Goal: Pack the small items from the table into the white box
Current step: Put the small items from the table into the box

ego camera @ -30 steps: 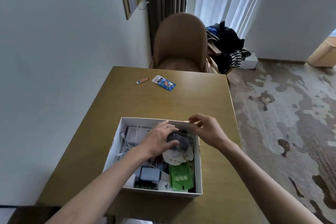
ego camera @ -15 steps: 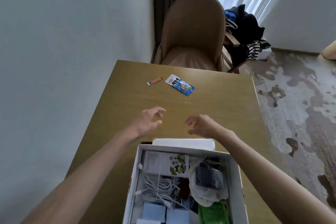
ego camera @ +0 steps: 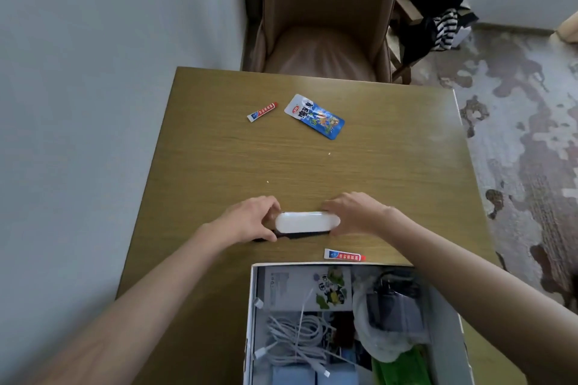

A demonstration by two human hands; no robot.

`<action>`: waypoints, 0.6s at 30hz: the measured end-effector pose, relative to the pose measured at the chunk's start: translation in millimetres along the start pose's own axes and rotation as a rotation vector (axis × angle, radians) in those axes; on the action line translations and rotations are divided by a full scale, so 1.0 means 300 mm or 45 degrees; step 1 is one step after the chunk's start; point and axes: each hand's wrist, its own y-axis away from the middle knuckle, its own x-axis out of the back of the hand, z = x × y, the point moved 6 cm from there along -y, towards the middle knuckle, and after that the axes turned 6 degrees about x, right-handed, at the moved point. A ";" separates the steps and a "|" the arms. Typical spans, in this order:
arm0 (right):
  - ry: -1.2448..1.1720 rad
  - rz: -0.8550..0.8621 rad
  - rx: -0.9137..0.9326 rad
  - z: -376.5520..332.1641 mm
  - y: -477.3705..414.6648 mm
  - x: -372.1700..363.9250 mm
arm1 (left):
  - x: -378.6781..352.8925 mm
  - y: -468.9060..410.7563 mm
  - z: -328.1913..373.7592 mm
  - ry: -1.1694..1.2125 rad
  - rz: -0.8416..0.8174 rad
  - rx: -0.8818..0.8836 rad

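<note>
A long white oval case [ego camera: 307,221] lies on the wooden table [ego camera: 391,166] just beyond the white box [ego camera: 251,306]. My left hand [ego camera: 250,219] grips its left end and my right hand [ego camera: 353,212] grips its right end. Something dark shows under the case. The box holds white cables, a leaflet, a plastic bag with a dark item and a green packet. A small red-and-white tube [ego camera: 343,255] lies by the box's far edge. Another tube [ego camera: 262,111] and a blue snack packet [ego camera: 314,116] lie farther back.
A brown upholstered chair [ego camera: 325,19] stands at the table's far end. The wall [ego camera: 93,72] runs along the left side. Clothes and bags [ego camera: 434,3] are piled on the floor to the right of the chair, beside patterned carpet [ego camera: 525,134].
Both hands left the box, reached forward over the table, and now hold the two ends of the white case. The view has tilted down and moved forward.
</note>
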 end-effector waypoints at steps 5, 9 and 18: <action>-0.214 0.116 -0.154 0.068 0.033 -0.005 | -0.013 0.014 0.018 -0.251 0.127 -0.033; -0.306 0.314 -0.181 0.090 0.108 0.035 | -0.045 0.026 0.043 -0.250 0.170 -0.027; -0.934 0.894 -0.168 -0.033 0.413 0.276 | -0.027 0.105 0.051 -0.117 0.169 0.205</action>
